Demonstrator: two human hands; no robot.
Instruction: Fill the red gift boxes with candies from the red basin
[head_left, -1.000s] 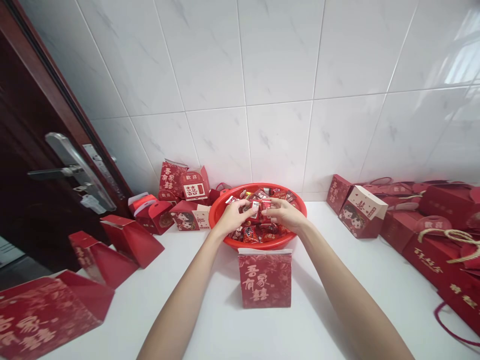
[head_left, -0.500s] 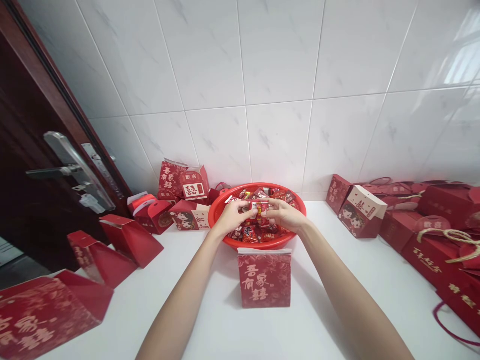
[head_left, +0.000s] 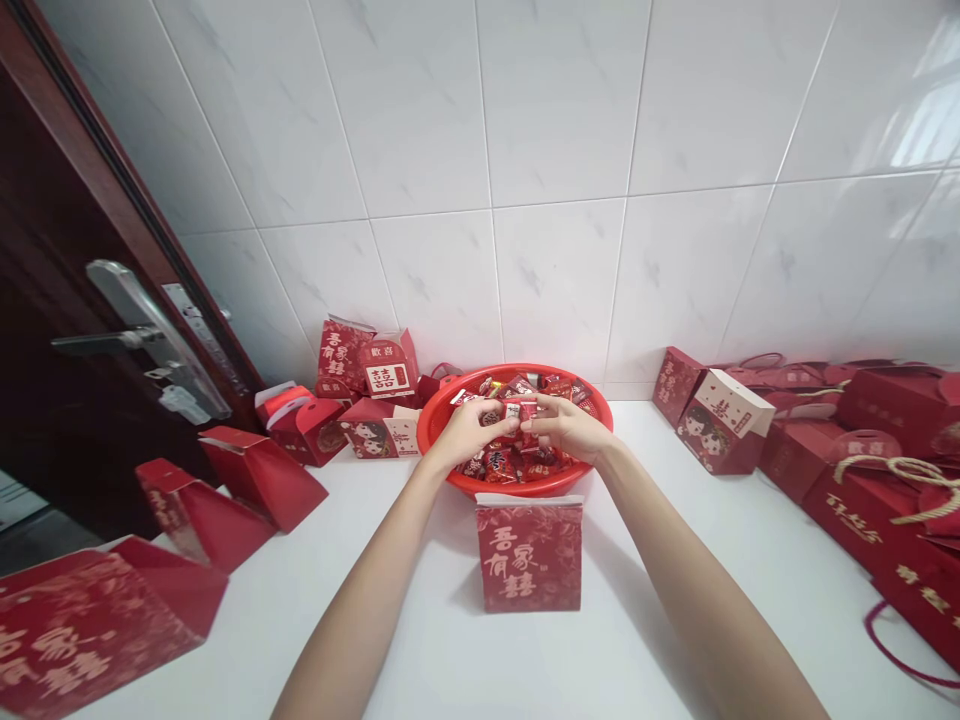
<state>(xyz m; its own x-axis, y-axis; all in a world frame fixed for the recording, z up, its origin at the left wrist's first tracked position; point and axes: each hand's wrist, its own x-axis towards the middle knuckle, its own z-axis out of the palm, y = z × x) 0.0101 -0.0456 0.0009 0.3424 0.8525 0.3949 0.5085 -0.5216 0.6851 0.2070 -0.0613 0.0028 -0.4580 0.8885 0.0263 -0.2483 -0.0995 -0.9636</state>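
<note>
Over a red plastic basket [head_left: 525,488] of wrapped candies [head_left: 496,464], both of my hands are closed on small red-wrapped candies [head_left: 522,412]. My left hand [head_left: 472,432] pinches them from the left with thumb and fingers. From the right, my right hand [head_left: 568,428] grips them, its fingertips close to those of the left. How many candies are held cannot be made out. A red box with pale characters [head_left: 531,560] stands upright in front of the basket, between my forearms, touched by neither hand.
Red gift boxes [head_left: 262,480] stand along the left of the white table [head_left: 480,670], others [head_left: 379,365] behind. More boxes [head_left: 724,425] and red bags with rope handles [head_left: 847,510] fill the right. A tiled wall is behind; a dark door with a handle [head_left: 142,335] is left.
The candies between my fingers have turned slightly, showing a paler face at the left. My hands have stayed over the basket, still closed on them.
</note>
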